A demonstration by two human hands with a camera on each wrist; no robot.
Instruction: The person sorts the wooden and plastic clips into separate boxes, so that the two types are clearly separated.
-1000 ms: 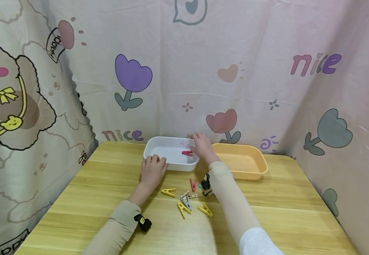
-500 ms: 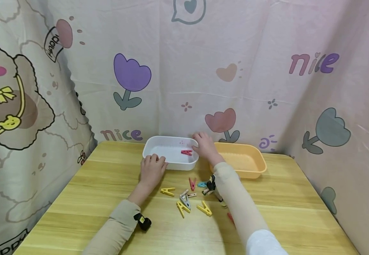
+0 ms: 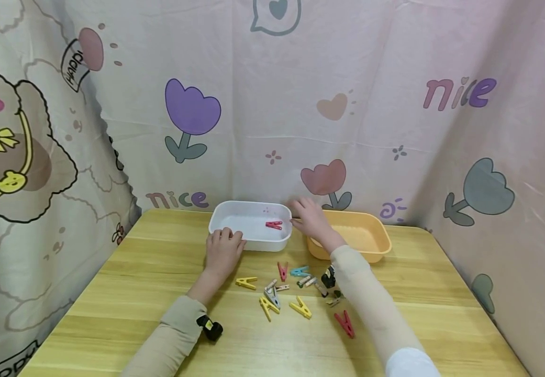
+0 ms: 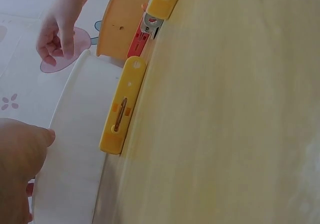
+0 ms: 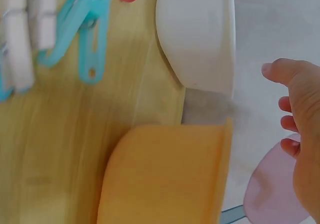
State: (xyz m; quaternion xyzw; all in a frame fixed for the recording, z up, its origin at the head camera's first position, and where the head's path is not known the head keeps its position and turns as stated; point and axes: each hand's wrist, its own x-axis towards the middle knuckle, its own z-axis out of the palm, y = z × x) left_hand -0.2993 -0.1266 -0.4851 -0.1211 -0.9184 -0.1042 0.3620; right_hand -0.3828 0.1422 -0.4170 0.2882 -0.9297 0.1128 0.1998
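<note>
White tray (image 3: 272, 245) sits at the back of the wooden table (image 3: 159, 267), just left of the orange tray (image 3: 365, 236). Dial centred on white tray, 12 at the patterned curtain (image 3: 263, 104): left hand (image 3: 222, 252) at 7–8 o'clock, fingers curled over the near rim, pinching the wall; left-wrist view shows the thumb on the rim. Right hand (image 3: 312, 222) at 3 o'clock, just off the tray's end; right-wrist view shows a gap, thumb extended, fingers loosely bent, nothing held. Inside the tray, one red clip (image 3: 274, 225) toward 3 o'clock. Second dial, centred on the grey clip (image 3: 273, 298) on the table: pink clip (image 3: 283, 272) at 1 o'clock, blue clip (image 3: 299, 271) between 1 and 2, wooden clips (image 3: 307, 281) at 2, three yellow clips (image 3: 300, 307) at 10, 7 and between 3 and 4. Near the right sleeve (image 3: 371, 298), a larger-looking red clothes peg (image 3: 344, 324) lies between 3 and 4 o'clock.
</note>
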